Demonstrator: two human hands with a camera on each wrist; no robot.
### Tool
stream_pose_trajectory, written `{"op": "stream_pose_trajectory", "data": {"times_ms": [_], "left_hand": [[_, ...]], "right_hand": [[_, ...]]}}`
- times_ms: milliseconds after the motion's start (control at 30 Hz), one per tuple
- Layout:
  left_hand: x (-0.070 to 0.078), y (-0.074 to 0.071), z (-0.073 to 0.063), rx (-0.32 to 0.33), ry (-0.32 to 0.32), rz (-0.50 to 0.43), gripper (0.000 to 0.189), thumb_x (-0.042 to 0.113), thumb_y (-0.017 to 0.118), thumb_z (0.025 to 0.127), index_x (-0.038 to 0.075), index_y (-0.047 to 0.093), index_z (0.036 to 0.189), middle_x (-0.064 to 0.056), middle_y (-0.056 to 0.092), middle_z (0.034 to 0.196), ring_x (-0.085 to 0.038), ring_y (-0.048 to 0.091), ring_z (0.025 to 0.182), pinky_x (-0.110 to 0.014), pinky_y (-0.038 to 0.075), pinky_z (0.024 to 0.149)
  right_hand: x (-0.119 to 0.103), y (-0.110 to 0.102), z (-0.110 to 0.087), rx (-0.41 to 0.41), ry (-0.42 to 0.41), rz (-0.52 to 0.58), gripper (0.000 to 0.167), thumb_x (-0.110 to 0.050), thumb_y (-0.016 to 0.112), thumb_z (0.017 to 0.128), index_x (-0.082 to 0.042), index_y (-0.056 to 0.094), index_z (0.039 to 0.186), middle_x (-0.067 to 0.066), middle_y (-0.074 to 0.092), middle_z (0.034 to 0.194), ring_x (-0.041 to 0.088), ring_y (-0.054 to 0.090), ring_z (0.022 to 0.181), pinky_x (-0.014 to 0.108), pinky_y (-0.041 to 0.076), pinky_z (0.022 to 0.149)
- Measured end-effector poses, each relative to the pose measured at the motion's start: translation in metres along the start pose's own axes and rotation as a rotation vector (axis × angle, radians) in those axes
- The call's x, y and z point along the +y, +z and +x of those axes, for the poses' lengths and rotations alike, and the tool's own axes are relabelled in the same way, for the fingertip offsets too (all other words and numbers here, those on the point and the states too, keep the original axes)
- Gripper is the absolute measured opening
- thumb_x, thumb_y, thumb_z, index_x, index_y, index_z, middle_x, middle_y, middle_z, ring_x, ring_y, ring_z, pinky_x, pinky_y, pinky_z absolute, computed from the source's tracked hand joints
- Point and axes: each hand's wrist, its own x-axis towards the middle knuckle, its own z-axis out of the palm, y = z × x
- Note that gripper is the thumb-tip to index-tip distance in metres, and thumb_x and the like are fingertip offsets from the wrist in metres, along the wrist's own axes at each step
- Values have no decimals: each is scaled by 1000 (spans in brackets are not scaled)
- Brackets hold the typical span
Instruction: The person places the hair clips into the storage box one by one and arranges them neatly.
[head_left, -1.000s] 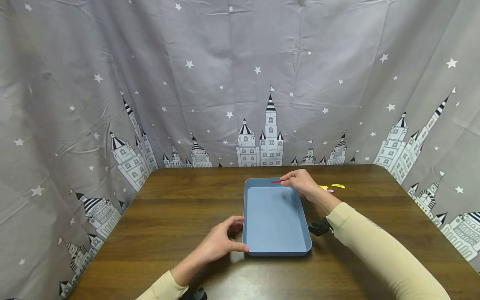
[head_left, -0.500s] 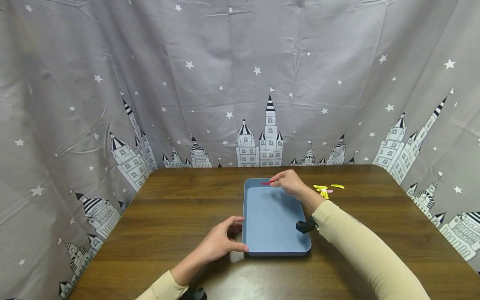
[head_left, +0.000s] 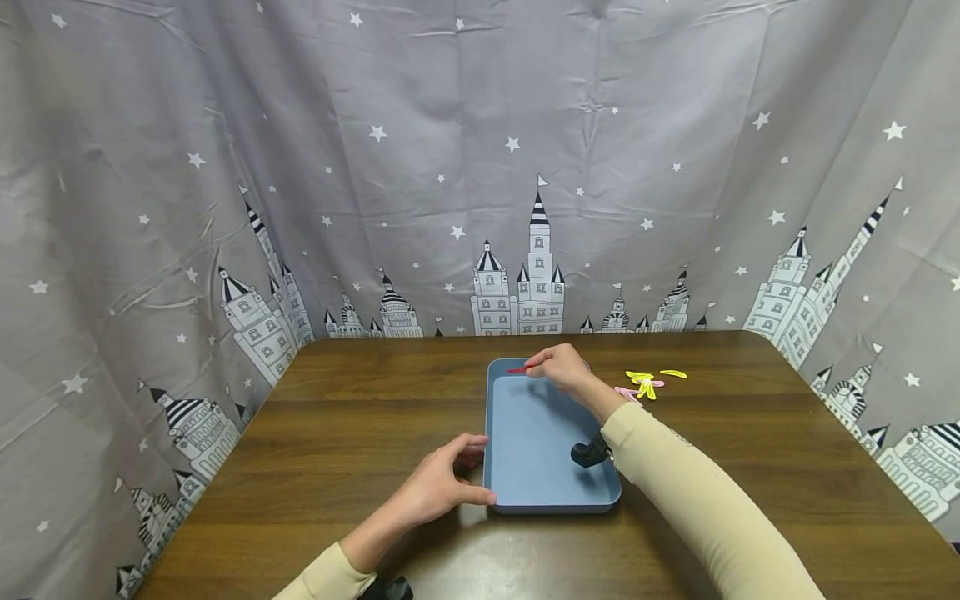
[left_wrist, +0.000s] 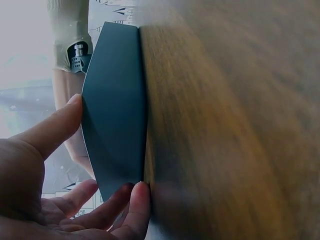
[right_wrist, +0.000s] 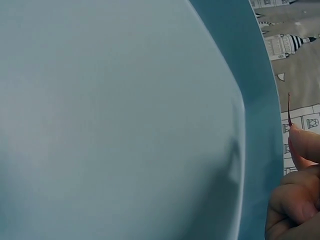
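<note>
Clip (head_left: 516, 370), slim and red, is held at the far end of the blue tray (head_left: 536, 454), toward its far left corner; whether they touch I cannot tell. The right hand's (head_left: 558, 368) fingers pinch it by one end only, so a slight twist could let it slip, perhaps outside the tray. The left hand (head_left: 441, 478) has its fingers spread along the tray's left side; pressing hard might skew it. On the worktop (head_left: 360, 417), yellow and pink pieces (head_left: 644, 385) lie where the right sleeve (head_left: 697, 492) could brush them.
</note>
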Motion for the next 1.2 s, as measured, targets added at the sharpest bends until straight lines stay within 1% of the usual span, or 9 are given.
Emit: {"op": "stream_pose_trajectory", "data": {"times_ms": [67,133,200,233,333,433,767,1000,1200], "left_hand": [[0,0,0,0,10,-3,78,26,91,73,7,55,140,-11,66,125,-30,61,114,-46,50,92],[1,0,0,-1,15,-5,78,25,91,73,7,55,140,-11,65,124,-30,61,114,-46,50,92],[1,0,0,-2,16,-4,78,24,91,73,7,55,140,-11,65,124,-30,61,113,-46,50,92],[1,0,0,-3,15,-5,78,24,91,73,6,55,140,-11,65,124,-30,61,113,-47,50,92],[2,1,0,-4,11,-11,78,23,91,73,6,55,140,-12,65,123,-31,61,113,-47,50,92],[2,1,0,-7,7,-17,78,23,91,73,6,55,140,-12,65,124,-31,61,114,-47,51,92],[3,1,0,-13,3,-22,79,23,91,73,5,54,140,-12,65,124,-31,61,114,-44,52,91],[1,2,1,-10,4,-15,78,25,91,73,4,55,139,-11,66,122,-31,61,114,-45,52,92],[0,1,0,-23,-8,-22,78,26,91,74,6,55,140,-10,66,120,-27,60,113,-33,53,86]], "right_hand": [[0,3,-1,1,3,13,19,-10,76,87,-5,78,105,11,71,114,12,42,64,26,31,51],[0,5,-2,1,8,23,19,-10,75,87,-6,78,106,10,70,115,12,46,74,28,35,54],[1,7,-2,8,19,22,18,-10,75,87,-7,79,105,9,70,113,13,46,71,28,35,53],[1,9,-1,14,26,21,18,-10,75,87,-7,79,105,9,70,111,12,44,65,27,33,50],[5,13,2,30,38,21,16,-8,76,86,-8,79,103,9,71,107,10,31,47,25,26,43],[9,16,6,37,46,26,16,-7,77,86,-9,80,101,10,73,109,9,24,39,24,23,39],[12,20,8,30,70,12,14,-10,77,87,-12,80,100,10,71,116,12,26,40,26,24,41],[14,24,10,37,54,23,12,-9,79,86,-11,80,98,10,73,114,10,26,39,25,24,40],[18,28,12,62,66,3,11,-11,80,85,-13,81,96,9,73,110,10,28,40,26,25,40]]}}
